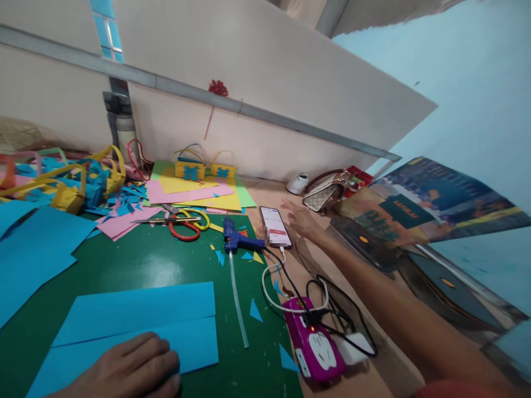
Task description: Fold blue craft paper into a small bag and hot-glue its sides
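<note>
Blue paper (182, 309) partly hidden under left hand (130, 365)

patterned handbag (322, 194), right | bottle (126, 131), left rear | red bow (218, 88) at grey rail (265, 116)

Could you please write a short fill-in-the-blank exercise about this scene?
1. The left hand rests on paper coloured ____.
2. The right hand is beside a ____ with a lit screen.
3. The scissors have one yellow handle and one ____ handle.
4. A clear stick pokes out of the blue ____.

Missing words: blue; phone; red; glue gun.
</note>
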The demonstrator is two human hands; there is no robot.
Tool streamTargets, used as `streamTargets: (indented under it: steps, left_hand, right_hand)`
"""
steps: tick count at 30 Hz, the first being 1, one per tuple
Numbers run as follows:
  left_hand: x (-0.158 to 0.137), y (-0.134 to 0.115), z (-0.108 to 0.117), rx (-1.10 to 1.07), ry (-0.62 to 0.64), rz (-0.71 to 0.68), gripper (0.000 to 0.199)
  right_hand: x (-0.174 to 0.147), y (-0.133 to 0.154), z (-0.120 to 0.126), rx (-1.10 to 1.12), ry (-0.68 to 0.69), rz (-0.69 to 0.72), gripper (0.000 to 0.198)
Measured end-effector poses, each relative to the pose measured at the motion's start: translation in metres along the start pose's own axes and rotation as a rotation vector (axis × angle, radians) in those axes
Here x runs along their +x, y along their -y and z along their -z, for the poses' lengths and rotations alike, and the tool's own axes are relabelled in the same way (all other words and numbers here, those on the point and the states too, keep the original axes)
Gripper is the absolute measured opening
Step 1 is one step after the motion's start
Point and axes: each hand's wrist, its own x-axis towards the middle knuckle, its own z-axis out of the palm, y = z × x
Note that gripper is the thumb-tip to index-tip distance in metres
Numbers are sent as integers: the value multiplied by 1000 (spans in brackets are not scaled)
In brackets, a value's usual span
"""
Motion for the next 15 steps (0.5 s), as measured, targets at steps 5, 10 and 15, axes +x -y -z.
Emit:
streamTargets:
  steps: [5,10,15]
  left_hand:
    - [17,0,24,90,140,-27,37]
    - [16,0,31,-6,424,1,25]
    - [4,5,31,-64,475,1,18]
  right_hand:
    - [-10,27,35,37,-115,-43,34]
    - [-34,87,68,86,-193,6,37]
    - [-83,167,77,-23,-54,445,25]
